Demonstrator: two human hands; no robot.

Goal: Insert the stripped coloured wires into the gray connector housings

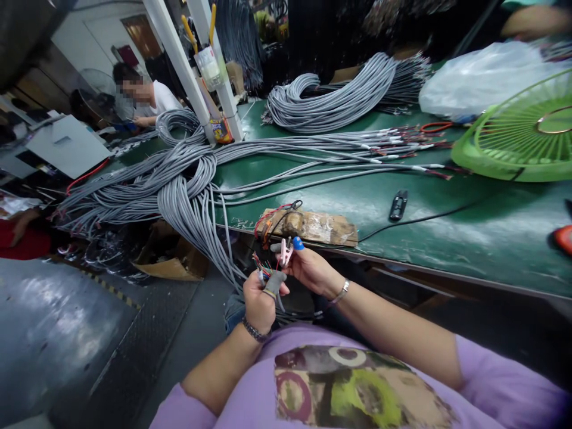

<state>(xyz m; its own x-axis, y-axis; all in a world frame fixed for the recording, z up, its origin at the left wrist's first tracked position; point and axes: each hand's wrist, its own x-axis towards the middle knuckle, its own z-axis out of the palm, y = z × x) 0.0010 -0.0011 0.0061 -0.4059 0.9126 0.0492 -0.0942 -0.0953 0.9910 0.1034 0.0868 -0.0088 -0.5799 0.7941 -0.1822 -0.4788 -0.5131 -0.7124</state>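
My left hand [259, 301] is closed around the end of a grey cable [232, 271], whose thin coloured wires [263, 265] fan out above the fist; a grey cot covers its thumb. My right hand [308, 265] pinches a small pink clip tool [286, 251] at those wire tips, with a blue cot on one finger and a grey one on another. Both hands hover just in front of the green bench's edge [402, 256]. A worn wooden block [313, 225] with red and black leads lies on the bench right behind them.
Large bundles of grey cable [187, 179] sprawl over the bench and hang off its edge. Black snips [398, 204] lie mid-bench. A green fan [522, 134] and a plastic bag [482, 74] sit at right. A seated person [143, 98] works far left; cardboard [170, 259] lies on the floor.
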